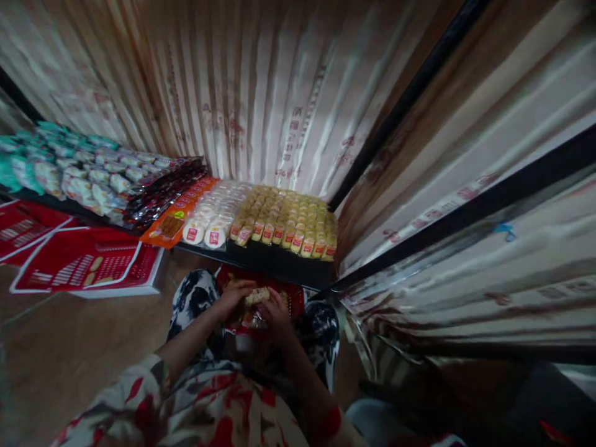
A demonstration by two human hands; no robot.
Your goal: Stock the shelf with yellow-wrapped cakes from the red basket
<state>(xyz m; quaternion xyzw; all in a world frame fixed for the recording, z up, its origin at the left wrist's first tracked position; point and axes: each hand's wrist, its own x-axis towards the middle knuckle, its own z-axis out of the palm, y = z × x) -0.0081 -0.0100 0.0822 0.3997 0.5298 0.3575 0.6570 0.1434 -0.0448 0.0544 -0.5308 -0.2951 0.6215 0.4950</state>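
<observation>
Low between my knees, my left hand (236,294) and my right hand (277,310) hold a pale yellowish wrapped snack (257,297) from either side. Fingers of both hands are closed on it; its exact kind is too blurred to tell. Below the hands is a red plastic basket (297,302) with more wrapped pieces in it, partly hidden by my hands. Just beyond the basket, a low black shelf (279,261) bears rows of yellowish wrapped snacks (288,223) with red labels.
Left along the shelf lie white round packets (205,230), orange packets (165,226), dark packets (161,198) and green-and-white packets (69,164). Red baskets (107,261) stand on the floor at left. Printed sheeting (261,93) hangs behind, with black bars (395,118) at right.
</observation>
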